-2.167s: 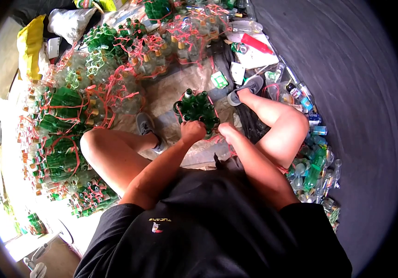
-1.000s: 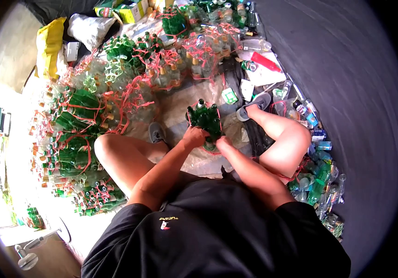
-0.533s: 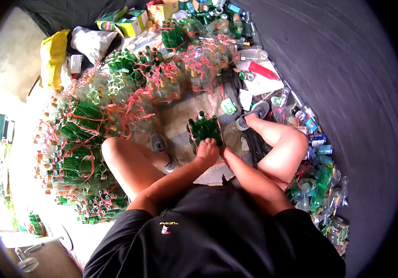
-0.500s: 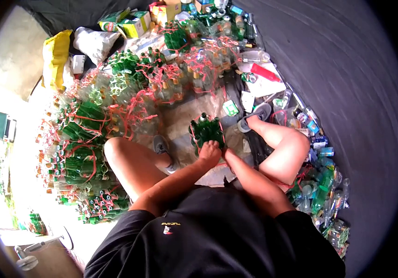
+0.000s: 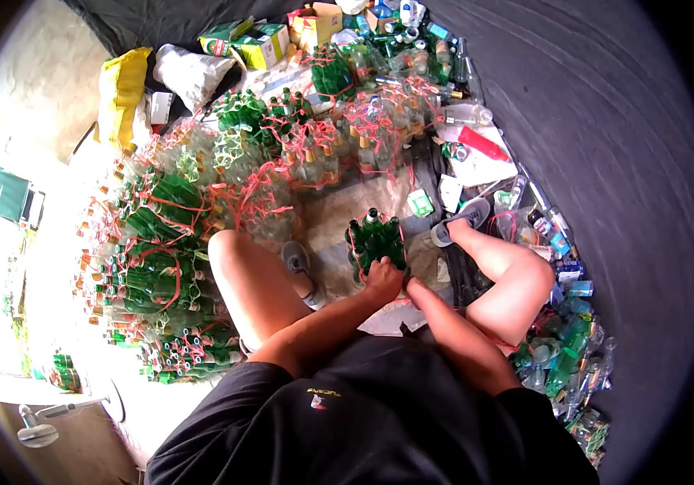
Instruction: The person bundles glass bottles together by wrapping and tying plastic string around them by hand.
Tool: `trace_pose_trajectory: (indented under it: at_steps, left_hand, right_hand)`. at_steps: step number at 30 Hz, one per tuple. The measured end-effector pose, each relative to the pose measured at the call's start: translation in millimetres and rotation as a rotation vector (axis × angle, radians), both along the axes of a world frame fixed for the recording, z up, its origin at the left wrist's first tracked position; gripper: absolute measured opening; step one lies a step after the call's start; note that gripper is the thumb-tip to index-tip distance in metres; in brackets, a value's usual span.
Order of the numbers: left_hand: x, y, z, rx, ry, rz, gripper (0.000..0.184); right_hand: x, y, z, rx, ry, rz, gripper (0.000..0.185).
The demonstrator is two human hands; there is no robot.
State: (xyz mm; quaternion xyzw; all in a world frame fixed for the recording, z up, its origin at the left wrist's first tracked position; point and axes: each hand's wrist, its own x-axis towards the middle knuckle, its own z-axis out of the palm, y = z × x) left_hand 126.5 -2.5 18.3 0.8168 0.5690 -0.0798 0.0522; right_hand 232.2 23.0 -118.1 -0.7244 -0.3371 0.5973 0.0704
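Between my legs a bundle of green glass bottles [image 5: 374, 239] stands upright on the floor. Red plastic string [image 5: 402, 238] runs around its sides. My left hand [image 5: 385, 279] is closed in a fist at the bundle's near edge, where the string comes to it. Low against the near right side of the bottles is my right hand [image 5: 413, 287], its fingers hidden behind the left hand and the bundle.
Tied bundles of clear bottles [image 5: 312, 162] and green bottles [image 5: 153, 275] crowd the left and far side. Loose bottles and cans [image 5: 561, 360] lie along the right by a black sheet [image 5: 605, 202]. Cardboard boxes [image 5: 262, 48] and a yellow sack [image 5: 120, 97] stand at the back.
The whole view has shifted, so everything appears farther right and slightly lower. Both hands stay at the near side of the green bottle bundle, with little change in their grip.
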Motion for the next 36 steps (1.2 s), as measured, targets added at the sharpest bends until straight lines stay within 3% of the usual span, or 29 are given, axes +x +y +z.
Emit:
trace_pose_trajectory:
  at_steps: [4,9,16,19,21,23,26,32,36]
  left_hand:
    - [-1.3,-3.7,-5.7,0.086,-0.069,0.003,0.019]
    - [-2.7,-1.5,-11.4,0.314,-0.069,-0.182,0.017]
    - [-20.1,15.3,-31.5,0.151,-0.132,-0.181,0.011]
    - [-19.6,14.8,-28.9,0.236,-0.196,-0.204,0.015]
    - [-17.5,22.1,-34.3,0.193,-0.158,-0.193,0.016]
    - [-15.5,31.1,-29.3,-0.045,-0.012,-0.168,0.018]
    - [-13.8,42.5,-17.3,-0.207,0.062,-0.131,0.026]
    - [-12.9,60.5,4.2,-0.504,0.045,-0.103,0.043]
    - [-14.0,62.3,-8.6,-0.525,0.038,-0.126,0.045]
  right_hand:
    - [-16.7,7.6,36.4,0.169,-0.144,0.201,0.026]
    - [-12.8,21.1,56.3,0.259,-0.261,0.413,0.026]
    - [1.6,39.4,68.7,0.272,-0.333,0.579,0.026]
    - [10.9,47.1,68.9,0.276,-0.348,0.614,0.026]
    - [13.0,48.0,70.3,0.277,-0.355,0.634,0.026]
    - [13.4,46.4,70.9,0.277,-0.364,0.653,0.026]
    - [13.5,43.5,69.6,0.278,-0.365,0.664,0.026]
    - [14.4,39.2,66.7,0.287,-0.359,0.679,0.026]
    - [14.5,37.4,66.2,0.297,-0.354,0.685,0.027]
